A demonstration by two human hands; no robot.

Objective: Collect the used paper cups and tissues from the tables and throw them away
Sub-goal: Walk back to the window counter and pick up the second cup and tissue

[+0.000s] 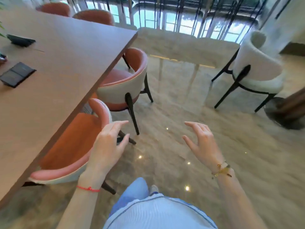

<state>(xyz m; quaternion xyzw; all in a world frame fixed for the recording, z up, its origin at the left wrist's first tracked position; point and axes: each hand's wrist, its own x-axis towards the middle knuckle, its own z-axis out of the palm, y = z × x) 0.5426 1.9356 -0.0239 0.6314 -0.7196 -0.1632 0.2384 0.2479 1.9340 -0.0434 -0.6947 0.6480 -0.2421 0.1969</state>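
My left hand point(108, 144) hovers with fingers apart above the floor, just right of an orange chair's backrest, and holds nothing. My right hand point(202, 144) is raised beside it, fingers spread and empty, with a gold bracelet on the wrist. No paper cup or tissue shows anywhere in the head view. The long brown table point(54, 66) stretches along my left side.
Two orange chairs point(71, 146) point(125, 80) are tucked at the table's right edge, more at its far side. Flat black items point(16, 74) point(20, 40) lie on the table. A white chair point(257, 66) and a round table base point(283, 113) stand right. Glossy marble floor point(173, 103) lies ahead.
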